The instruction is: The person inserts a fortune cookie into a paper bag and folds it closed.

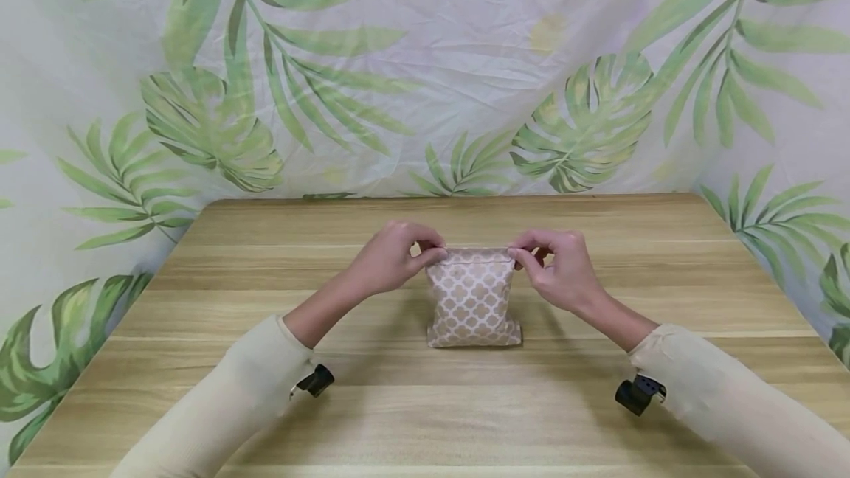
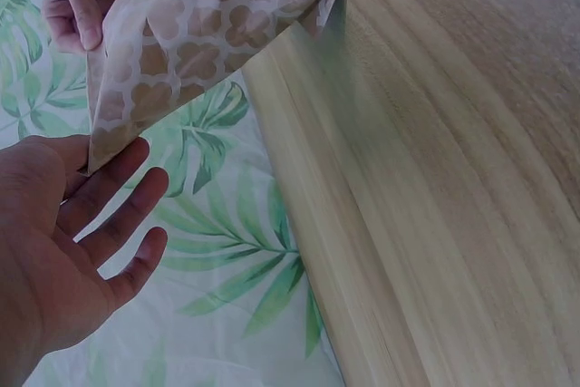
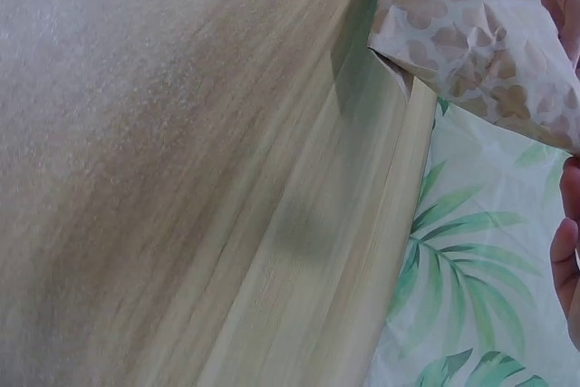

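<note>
A small tan paper bag [image 1: 473, 297] with a white lattice pattern stands upright on the wooden table, its top edge flattened and creased. The left hand [image 1: 405, 253] pinches the bag's upper left corner between thumb and index finger. At the opposite upper corner, the right hand [image 1: 556, 264] pinches in the same way. In the left wrist view the bag [image 2: 195, 38] tapers to its top edge, and the left hand's [image 2: 72, 242] other fingers spread loosely away from it. Only the fingers of the right hand [image 3: 568, 242] show at the edge of the right wrist view.
The wooden table [image 1: 465, 419] runs back to a hanging cloth [image 1: 458, 72] printed with green leaves, which also drapes at both sides. A small black camera [image 1: 317, 380] sits at the left wrist and another black camera [image 1: 636, 393] at the right wrist.
</note>
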The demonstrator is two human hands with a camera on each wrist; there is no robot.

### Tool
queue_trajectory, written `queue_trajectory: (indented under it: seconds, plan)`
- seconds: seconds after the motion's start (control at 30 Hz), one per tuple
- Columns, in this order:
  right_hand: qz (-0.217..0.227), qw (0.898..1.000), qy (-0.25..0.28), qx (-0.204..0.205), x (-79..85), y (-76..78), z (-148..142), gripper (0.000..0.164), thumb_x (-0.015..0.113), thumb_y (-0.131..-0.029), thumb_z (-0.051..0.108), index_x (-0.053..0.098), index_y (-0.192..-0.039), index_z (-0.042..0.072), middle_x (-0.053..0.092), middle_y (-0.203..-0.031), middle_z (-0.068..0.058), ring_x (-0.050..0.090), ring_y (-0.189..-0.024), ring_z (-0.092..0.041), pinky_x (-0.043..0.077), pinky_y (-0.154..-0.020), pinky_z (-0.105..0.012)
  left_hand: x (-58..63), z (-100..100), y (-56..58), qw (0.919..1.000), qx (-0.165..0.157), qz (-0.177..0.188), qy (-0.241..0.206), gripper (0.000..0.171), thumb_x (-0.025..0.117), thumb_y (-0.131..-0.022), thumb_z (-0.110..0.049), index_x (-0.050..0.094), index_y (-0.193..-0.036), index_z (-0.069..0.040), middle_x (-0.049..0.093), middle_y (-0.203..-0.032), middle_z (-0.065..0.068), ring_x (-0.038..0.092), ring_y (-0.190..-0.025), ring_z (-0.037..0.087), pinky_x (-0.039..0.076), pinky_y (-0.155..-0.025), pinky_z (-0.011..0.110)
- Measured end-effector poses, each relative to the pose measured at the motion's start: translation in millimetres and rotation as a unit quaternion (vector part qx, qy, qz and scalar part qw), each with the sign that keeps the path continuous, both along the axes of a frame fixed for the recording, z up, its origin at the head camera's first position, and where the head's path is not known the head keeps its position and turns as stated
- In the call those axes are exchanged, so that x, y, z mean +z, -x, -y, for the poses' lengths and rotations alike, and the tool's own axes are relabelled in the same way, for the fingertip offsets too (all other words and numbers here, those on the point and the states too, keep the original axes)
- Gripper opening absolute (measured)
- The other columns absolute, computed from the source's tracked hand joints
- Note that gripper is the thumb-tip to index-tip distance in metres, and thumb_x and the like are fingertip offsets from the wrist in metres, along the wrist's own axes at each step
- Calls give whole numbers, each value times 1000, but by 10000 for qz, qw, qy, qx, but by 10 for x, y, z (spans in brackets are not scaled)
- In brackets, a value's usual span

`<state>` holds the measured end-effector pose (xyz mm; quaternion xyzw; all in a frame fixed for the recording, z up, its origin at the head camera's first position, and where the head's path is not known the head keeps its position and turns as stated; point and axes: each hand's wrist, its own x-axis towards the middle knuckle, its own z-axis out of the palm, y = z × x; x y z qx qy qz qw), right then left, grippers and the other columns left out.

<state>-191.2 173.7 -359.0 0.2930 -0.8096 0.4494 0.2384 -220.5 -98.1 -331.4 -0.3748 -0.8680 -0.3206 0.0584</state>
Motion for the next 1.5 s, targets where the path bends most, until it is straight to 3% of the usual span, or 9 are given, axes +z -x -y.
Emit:
queue_trajectory:
  seconds: [0.2, 0.33, 0.57, 0.77, 0.9, 1.1, 1.5]
  plan:
    - [92, 9999, 18, -39, 3, 3, -36, 14, 73, -87, -14, 77, -85, -1, 75, -74, -7, 69, -61, -22, 52, -56, -18, -37, 60, 15, 9997, 118, -79, -191, 11, 76, -95, -15, 80, -89, -7, 75, -79, -2, 65, -71, 9, 55, -71, 37]
    - [145, 9999, 40, -73, 5, 8, -57, 13, 73, -87, -13, 77, -86, -1, 75, -74, -8, 70, -61, -24, 52, -56, -18, -34, 84, 26, 9994, -72, -6, -327, 10, 74, -96, -11, 79, -91, -4, 76, -82, 1, 69, -75, 13, 58, -76, 43]
    - [283, 9995, 51, -88, 18, 6, -68, 11, 73, -88, -12, 77, -86, -2, 76, -75, -8, 70, -62, -25, 53, -56, -19, -5, 123, 30, 9990, -302, 202, -269, 10, 69, -99, -5, 77, -97, 1, 76, -87, 5, 71, -79, 20, 58, -74, 34]
    - [328, 9994, 58, -92, 33, 13, -58, 10, 72, -89, -12, 78, -88, -3, 76, -76, -9, 70, -63, -31, 53, -57, -18, 34, 98, 20, 9997, -19, 177, -145, 10, 69, -100, -7, 77, -100, -2, 76, -88, 3, 69, -84, 17, 57, -80, 41]
    - [316, 9994, 61, -125, 42, 18, -46, 10, 73, -89, -12, 78, -89, -4, 76, -77, -10, 70, -63, -32, 52, -56, -17, 65, 18, 0, 9995, 193, -241, -49, 5, 73, -96, -5, 77, -99, -4, 76, -89, 3, 70, -85, 18, 57, -78, 42]
    - [407, 9991, 61, -99, 51, 7, -14, 9, 74, -88, -11, 78, -88, -3, 77, -78, -10, 71, -62, -28, 53, -54, -20, 125, -208, -26, 9955, 238, -880, 257, 7, 76, -92, -3, 79, -97, -6, 78, -95, 5, 73, -87, 18, 59, -77, 34]
    - [217, 9997, -6, 59, 47, 26, 26, 10, 74, -90, -9, 79, -87, 0, 77, -76, -6, 70, -60, -29, 52, -54, -18, 246, -623, -50, 9948, 29, -733, 708, 10, 78, -93, -12, 82, -101, -7, 79, -96, 5, 71, -81, 15, 56, -75, 28]
